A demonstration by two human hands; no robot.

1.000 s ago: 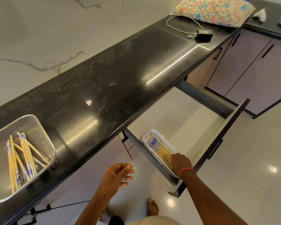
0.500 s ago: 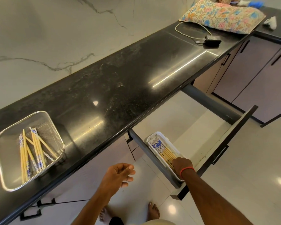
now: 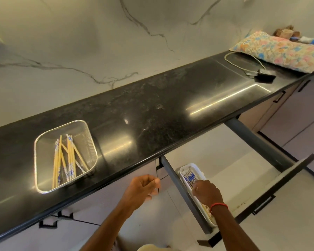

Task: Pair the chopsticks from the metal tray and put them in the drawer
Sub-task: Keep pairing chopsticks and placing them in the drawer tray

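A metal mesh tray (image 3: 43, 160) sits on the black countertop (image 3: 152, 115) at the left, holding several yellow chopsticks (image 3: 67, 160) with blue-patterned ends, some crossed. Below the counter edge the drawer (image 3: 272, 185) stands pulled out. Inside it a white plastic tray (image 3: 198, 166) holds more chopsticks (image 3: 188, 177) lying side by side. My right hand (image 3: 206, 192) is down on that white tray, fingers bent onto the chopsticks, fingertips hidden. My left hand (image 3: 143, 189) hovers in front of the counter edge, fingers loosely curled, holding nothing.
A floral pillow (image 3: 279, 49) and a black charger with a cable (image 3: 264, 77) lie at the counter's far right. A marble wall backs the counter. Cabinet doors run below, and the open drawer's front juts into the floor space.
My right hand has slid from the near end of the white tray toward its middle. My left hand has risen closer to the counter edge. The view swung left and up.
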